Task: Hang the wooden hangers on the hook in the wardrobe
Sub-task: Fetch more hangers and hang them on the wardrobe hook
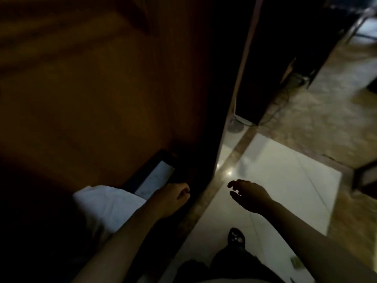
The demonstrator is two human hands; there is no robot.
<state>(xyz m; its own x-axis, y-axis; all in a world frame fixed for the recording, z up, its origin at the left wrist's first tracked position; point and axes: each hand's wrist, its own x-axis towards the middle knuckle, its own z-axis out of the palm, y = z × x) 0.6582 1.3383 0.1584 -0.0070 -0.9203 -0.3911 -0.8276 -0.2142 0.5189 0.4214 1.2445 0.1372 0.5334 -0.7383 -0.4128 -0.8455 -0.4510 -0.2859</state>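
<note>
**Dim head view: both hands low at the wardrobe, no hanger in sight.**

Left hand (pixel 173 198) sits just left of the wardrobe's front edge (pixel 212 129), fingers curled inward; it is too dark to tell whether they grip anything. Right hand (pixel 250 194) is right of that edge, over the pale floor tile (pixel 285 180), fingers loosely bent and holding nothing. The hands are apart, with the edge between them. Left of the edge are a brown wood panel (pixel 102 99), a white cloth bundle (pixel 106 203) and, beside it, a dark shallow tray (pixel 155 176). The wooden hangers and wardrobe hook cannot be made out. Judgement: the hangers should be stiff, light and smooth. Take each at the neck, just under its own crook, leaving the crook free to catch. Several held together may tangle.
</note>
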